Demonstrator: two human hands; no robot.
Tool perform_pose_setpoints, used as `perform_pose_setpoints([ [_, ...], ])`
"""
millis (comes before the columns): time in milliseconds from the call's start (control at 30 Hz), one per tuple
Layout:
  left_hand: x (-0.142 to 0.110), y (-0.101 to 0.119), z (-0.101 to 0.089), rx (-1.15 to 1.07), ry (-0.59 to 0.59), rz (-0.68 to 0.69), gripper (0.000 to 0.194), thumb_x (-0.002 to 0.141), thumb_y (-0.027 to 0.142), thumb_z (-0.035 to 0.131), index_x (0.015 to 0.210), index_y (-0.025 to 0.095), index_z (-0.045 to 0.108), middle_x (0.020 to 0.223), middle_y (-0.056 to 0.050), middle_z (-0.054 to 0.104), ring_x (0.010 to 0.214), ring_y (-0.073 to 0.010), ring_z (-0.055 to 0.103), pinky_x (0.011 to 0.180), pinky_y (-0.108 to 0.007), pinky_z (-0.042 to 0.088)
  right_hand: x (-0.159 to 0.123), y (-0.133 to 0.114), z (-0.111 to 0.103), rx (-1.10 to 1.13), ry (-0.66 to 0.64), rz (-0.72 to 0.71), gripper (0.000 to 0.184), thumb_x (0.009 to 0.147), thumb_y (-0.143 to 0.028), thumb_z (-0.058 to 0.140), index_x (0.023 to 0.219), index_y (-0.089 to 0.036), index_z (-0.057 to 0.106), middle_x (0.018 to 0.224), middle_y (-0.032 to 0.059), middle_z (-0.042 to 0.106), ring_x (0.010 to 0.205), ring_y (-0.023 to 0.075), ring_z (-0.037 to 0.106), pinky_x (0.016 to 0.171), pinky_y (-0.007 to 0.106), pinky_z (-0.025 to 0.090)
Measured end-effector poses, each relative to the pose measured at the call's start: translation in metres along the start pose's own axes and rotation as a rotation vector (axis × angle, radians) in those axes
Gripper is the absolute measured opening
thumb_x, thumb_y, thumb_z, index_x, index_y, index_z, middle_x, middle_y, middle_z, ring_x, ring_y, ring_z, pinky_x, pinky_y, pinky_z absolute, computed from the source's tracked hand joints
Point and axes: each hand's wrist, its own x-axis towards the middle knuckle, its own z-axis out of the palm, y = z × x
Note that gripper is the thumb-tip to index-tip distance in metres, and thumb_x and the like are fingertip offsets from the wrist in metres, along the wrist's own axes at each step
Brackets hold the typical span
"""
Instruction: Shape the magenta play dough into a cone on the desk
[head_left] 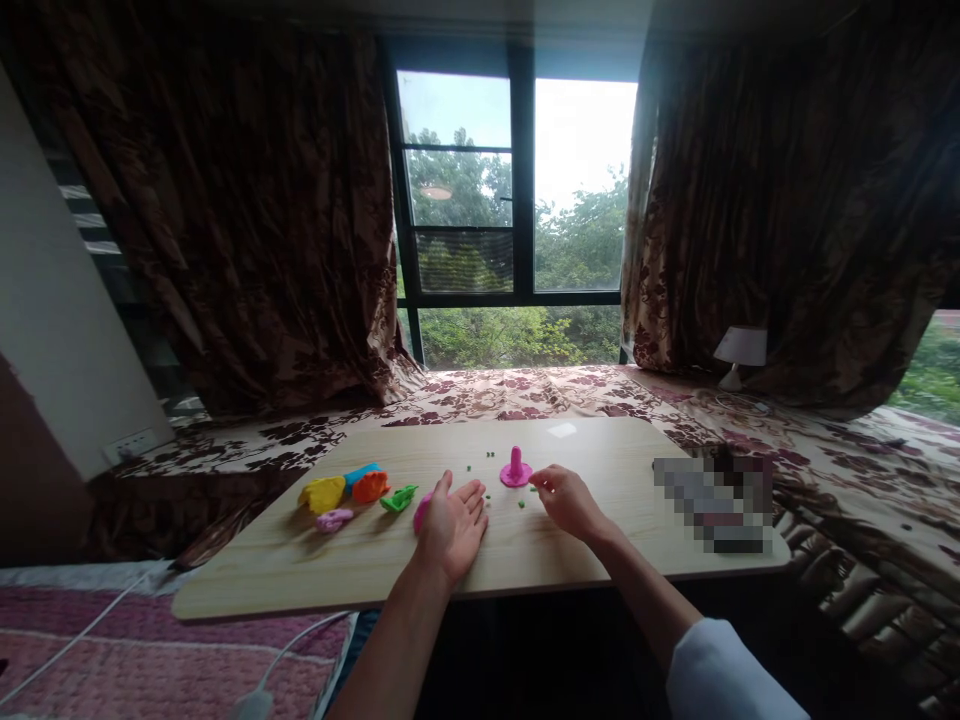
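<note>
My left hand [453, 528] is held palm up over the table, fingers stretched out and nothing gripped in them. Partly hidden behind its thumb is a magenta lump of modelling clay [420, 514]. My right hand [568, 502] has its thumb and fingertips pinched together, and what lies between them is too small to make out. Just left of those fingertips stands a pink clay figure [516, 468], an upright stub on a flat round base. Small green clay bits [521, 504] are scattered between the hands, and tiny dark bits [490, 455] lie farther back.
On the left of the wooden table [300, 575] are yellow clay [322, 494], blue clay [363, 474], orange clay [370, 487], green clay [398, 498] and light pink clay [334, 520]. A blurred-out item [716, 505] occupies the right end. A lamp [741, 347] stands beyond.
</note>
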Motion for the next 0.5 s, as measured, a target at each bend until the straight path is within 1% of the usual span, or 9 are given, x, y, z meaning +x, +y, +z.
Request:
perform_pose_setpoints([
  [133,0.001,0.003,0.004,0.014,0.005,0.044,0.036,0.086,0.037,0.050,0.115,0.017,0.052,0.120,-0.008,0.054,0.103,-0.0219,0.055,0.086,-0.045,0.044,-0.002,-0.001,0.013,-0.187,-0.047,-0.022,0.025,0.090,-0.029,0.050,0.111,-0.018,0.054,0.114,0.0071,0.056,0.095,0.0178,0.058,0.081,0.038,0.049],
  [267,-0.004,0.002,0.005,-0.002,0.006,0.093,0.034,0.086,0.037,0.050,0.113,0.016,0.053,0.116,-0.008,0.056,0.099,-0.0206,0.057,0.084,-0.043,0.046,-0.002,-0.007,0.023,-0.295,-0.066,-0.051,0.024,0.090,-0.029,0.050,0.111,-0.018,0.054,0.115,0.0070,0.055,0.096,0.0178,0.058,0.081,0.037,0.049],
  [400,-0.012,-0.006,0.004,-0.028,-0.001,0.059,0.036,0.087,0.041,0.047,0.111,0.015,0.054,0.115,-0.009,0.057,0.098,-0.0201,0.057,0.083,-0.041,0.046,-0.003,-0.010,0.024,-0.315,-0.062,-0.080,0.025,0.090,-0.029,0.050,0.112,-0.017,0.053,0.114,0.0071,0.055,0.096,0.0181,0.058,0.081,0.038,0.049],
  [500,-0.016,-0.014,0.003,-0.055,-0.031,0.009,0.039,0.089,0.040,0.041,0.107,0.008,0.055,0.111,-0.016,0.058,0.096,-0.0209,0.060,0.080,-0.037,0.049,-0.007,-0.014,0.021,-0.275,-0.069,-0.122,0.025,0.090,-0.030,0.050,0.110,-0.016,0.054,0.110,0.0066,0.057,0.091,0.0171,0.059,0.078,0.037,0.050],
])
